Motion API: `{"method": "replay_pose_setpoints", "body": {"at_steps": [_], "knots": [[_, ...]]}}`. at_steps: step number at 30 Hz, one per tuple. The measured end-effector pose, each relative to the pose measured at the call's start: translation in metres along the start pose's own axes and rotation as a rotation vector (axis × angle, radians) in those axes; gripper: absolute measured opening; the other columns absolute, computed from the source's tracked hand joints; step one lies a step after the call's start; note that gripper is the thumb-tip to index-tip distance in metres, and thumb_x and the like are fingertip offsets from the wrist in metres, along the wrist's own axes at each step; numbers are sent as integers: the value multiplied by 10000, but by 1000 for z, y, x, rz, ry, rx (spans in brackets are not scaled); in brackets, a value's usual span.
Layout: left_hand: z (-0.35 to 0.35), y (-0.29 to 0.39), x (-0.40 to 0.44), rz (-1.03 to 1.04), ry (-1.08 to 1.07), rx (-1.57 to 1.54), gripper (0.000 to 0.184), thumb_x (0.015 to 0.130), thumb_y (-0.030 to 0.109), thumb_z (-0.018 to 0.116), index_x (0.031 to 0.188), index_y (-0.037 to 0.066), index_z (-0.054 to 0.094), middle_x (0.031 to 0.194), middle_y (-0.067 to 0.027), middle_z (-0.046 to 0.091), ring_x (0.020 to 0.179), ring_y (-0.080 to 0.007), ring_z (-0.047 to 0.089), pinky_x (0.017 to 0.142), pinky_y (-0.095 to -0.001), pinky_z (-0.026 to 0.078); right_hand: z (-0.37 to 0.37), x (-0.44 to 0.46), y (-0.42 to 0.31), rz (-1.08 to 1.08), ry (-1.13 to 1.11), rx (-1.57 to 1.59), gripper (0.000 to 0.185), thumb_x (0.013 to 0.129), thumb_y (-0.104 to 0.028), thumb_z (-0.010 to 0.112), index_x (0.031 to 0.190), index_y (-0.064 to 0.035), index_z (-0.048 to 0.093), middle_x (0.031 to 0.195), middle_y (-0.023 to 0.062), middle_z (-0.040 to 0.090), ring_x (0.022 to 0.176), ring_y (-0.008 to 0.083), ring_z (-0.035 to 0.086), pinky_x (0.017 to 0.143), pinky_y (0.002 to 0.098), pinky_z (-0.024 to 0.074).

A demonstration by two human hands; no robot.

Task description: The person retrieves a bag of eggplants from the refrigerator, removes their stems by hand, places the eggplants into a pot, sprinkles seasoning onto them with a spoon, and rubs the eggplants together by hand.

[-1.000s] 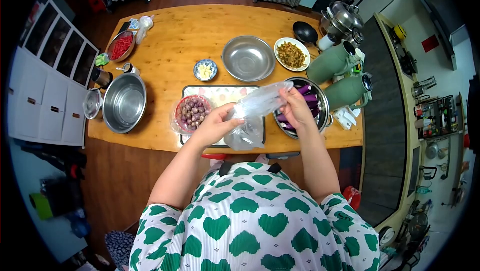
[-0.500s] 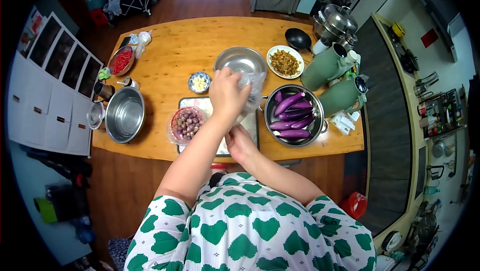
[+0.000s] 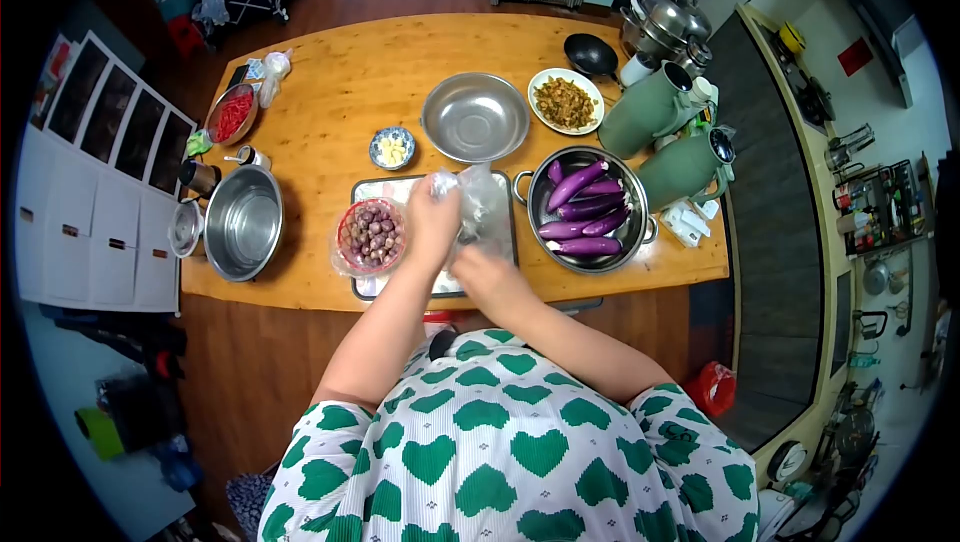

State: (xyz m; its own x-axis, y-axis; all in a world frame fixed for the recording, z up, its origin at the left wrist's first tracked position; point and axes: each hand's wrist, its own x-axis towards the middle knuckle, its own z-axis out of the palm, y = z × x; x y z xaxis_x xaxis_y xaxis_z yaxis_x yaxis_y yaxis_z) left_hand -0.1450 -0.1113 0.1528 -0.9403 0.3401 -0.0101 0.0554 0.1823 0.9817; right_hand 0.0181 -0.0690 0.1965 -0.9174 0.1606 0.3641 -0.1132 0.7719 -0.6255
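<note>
A thin clear bag (image 3: pixel 483 210) is gripped by the left hand (image 3: pixel 433 226), with eggplants (image 3: pixel 592 210) at its three o'clock; gentle handling seems needed, and the blurred right hand's (image 3: pixel 488 279) hold cannot be told.

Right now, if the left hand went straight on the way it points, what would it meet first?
Past the plastic bag at its fingers, the left hand would probably meet the shallow metal bowl, or pass above it; height is unclear.
</note>
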Motion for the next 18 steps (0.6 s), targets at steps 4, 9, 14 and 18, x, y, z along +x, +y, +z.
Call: {"method": "replay_pose_setpoints", "body": {"at_steps": [4, 9, 14, 18], "knots": [[-4, 30, 0, -349, -101, -609, 135, 940, 88, 698, 1041, -2, 698, 961, -38, 690, 860, -85, 621, 757, -267, 498, 0, 7, 3, -55, -57, -21, 101, 844, -46, 702, 930, -68, 655, 985, 128, 614, 831, 347, 671, 746, 431, 563], [-30, 19, 6, -223, -308, -282, 220, 921, 93, 745, 1114, 8, 684, 982, -47, 728, 879, -119, 673, 788, -275, 531, -11, 8, 13, 191, 3, 281, 139, 849, 26, 713, 941, -45, 636, 974, 115, 659, 872, 262, 730, 726, 345, 595], [-42, -1, -10, 115, -485, 143, 303, 863, 204, 785, 1079, 0, 727, 1094, -139, 659, 979, -249, 665, 851, -349, 524, 8, -9, 52, 538, 204, 575, 408, 812, 106, 726, 1161, -34, 567, 1197, 88, 543, 821, 154, 733, 691, 259, 572], [-28, 37, -38, 306, -693, 331, 338, 862, 284, 777, 1089, 36, 738, 1090, -175, 638, 997, -334, 663, 845, -399, 534, -12, -14, 59, 570, 179, 479, 389, 799, 110, 711, 1164, 10, 620, 1163, 100, 592, 851, 153, 725, 715, 280, 585]]}}
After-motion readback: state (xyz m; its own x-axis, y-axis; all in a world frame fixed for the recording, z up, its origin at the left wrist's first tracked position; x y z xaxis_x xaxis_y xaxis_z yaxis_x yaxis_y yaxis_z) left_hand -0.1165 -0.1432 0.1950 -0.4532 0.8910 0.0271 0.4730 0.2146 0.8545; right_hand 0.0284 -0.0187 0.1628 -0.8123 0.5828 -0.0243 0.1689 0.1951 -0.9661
